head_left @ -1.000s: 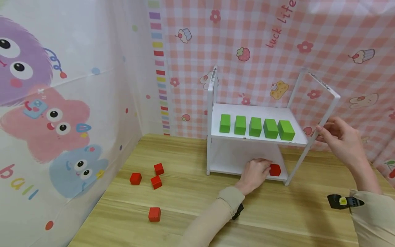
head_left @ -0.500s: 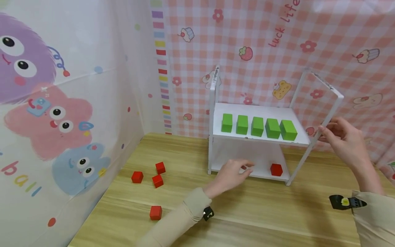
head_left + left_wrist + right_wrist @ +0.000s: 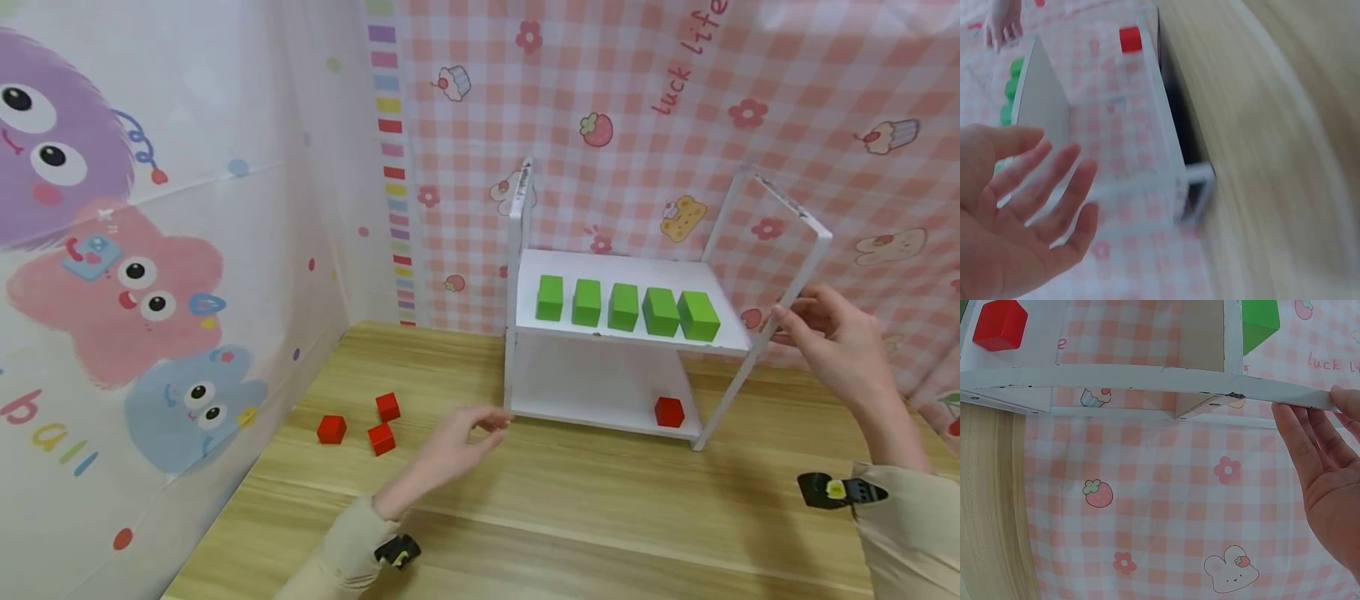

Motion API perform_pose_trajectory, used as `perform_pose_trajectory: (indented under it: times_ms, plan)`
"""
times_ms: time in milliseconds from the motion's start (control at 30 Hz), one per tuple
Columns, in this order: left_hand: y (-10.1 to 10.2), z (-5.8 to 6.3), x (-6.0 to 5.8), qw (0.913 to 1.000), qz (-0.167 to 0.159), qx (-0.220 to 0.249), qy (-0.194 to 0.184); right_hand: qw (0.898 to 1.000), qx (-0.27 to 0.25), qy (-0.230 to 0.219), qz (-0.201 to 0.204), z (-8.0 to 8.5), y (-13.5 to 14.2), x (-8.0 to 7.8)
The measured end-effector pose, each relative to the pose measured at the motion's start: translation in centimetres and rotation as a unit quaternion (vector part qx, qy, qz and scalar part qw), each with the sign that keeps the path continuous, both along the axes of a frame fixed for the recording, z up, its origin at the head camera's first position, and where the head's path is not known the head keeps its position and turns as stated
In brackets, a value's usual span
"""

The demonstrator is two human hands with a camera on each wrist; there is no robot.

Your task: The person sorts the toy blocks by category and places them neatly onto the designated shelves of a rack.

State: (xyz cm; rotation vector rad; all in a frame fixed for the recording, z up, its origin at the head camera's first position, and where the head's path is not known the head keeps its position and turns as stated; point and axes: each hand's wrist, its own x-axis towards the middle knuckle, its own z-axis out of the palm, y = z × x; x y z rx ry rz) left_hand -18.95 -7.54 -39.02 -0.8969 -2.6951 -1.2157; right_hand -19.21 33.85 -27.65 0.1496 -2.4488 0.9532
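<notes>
A white two-tier shelf (image 3: 570, 410) stands on the wooden table, a row of several green blocks (image 3: 623, 307) on its upper board. One red block (image 3: 669, 412) sits at the right end of the lower board. My left hand (image 3: 453, 446) is over the table by the shelf's front left foot, fingers loosely bent and holding nothing; the left wrist view shows its palm (image 3: 1016, 231) bare. My right hand (image 3: 840, 346) pinches the shelf's right front post (image 3: 1260, 390) between thumb and fingers. Left of my left hand lie red blocks (image 3: 381, 438) in a loose group.
The wooden table (image 3: 570, 517) reaches to a pink checked cloth (image 3: 465, 208) behind the shelf. A white cloth with cartoon figures (image 3: 247, 225) hangs along the left edge. The shelf's right side frame (image 3: 787, 283) rises above the upper board.
My left hand has let go of the red block on the lower board and moved left out of the shelf. The right hand keeps its hold on the post.
</notes>
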Motion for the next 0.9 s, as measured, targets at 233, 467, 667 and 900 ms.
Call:
perform_pose_trajectory:
  times_ms: [233,467,667,900]
  plan:
    - [-6.4,-1.1,1.1,0.9958,-0.05,-0.057,-0.053,1.0,-0.008,0.001,0.007,0.0,0.2,0.0]
    - [-11.4,-2.8,2.2,0.9856,-0.061,-0.043,-0.152,1.0,-0.007,0.0,0.007,0.1,0.1,-0.1]
    - [-14.2,-3.8,3.0,0.9779,-0.081,-0.009,-0.193,1.0,0.002,-0.004,-0.002,0.1,0.2,0.0]
    - [-16.0,-4.8,3.5,0.9762,-0.082,-0.011,-0.2,1.0,0.004,-0.003,-0.003,0.2,0.1,-0.1]
